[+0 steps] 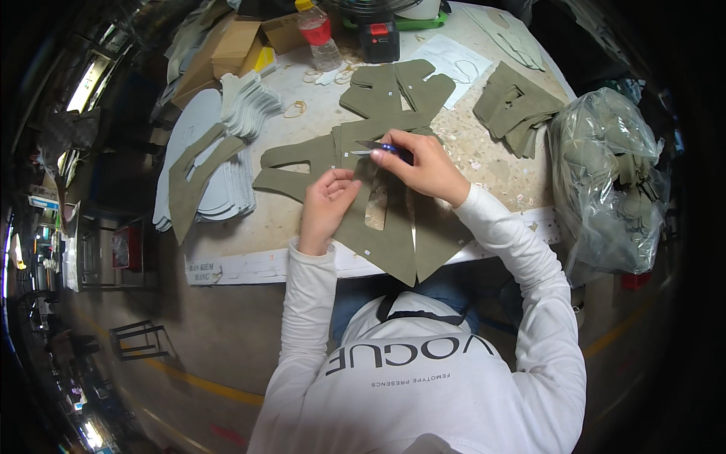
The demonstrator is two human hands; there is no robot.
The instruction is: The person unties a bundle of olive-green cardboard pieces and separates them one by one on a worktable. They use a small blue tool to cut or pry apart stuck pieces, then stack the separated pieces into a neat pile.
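In my right hand (423, 166) is a pair of thread snips (369, 147) with dark blades and a blue handle. The blades are a little apart and point left over the olive fabric pieces (432, 223). Just left of the blades, my left hand (329, 206) hovers low by the same pieces. Its fingers are curled in toward the thumb, and what they hold, if anything, is too small to make out. Small white stickers dot the olive pieces, which overlap across the table and hang over its front edge. Some pieces have a slot cut through them.
Stacked pale grey pieces (208, 163) stand at the left, an olive piece (189, 185) on top. More olive pieces (518, 106) lie at the right, beside a clear plastic bag (609, 181). A bottle (318, 38), black battery pack (378, 41) and cardboard box (234, 45) stand behind.
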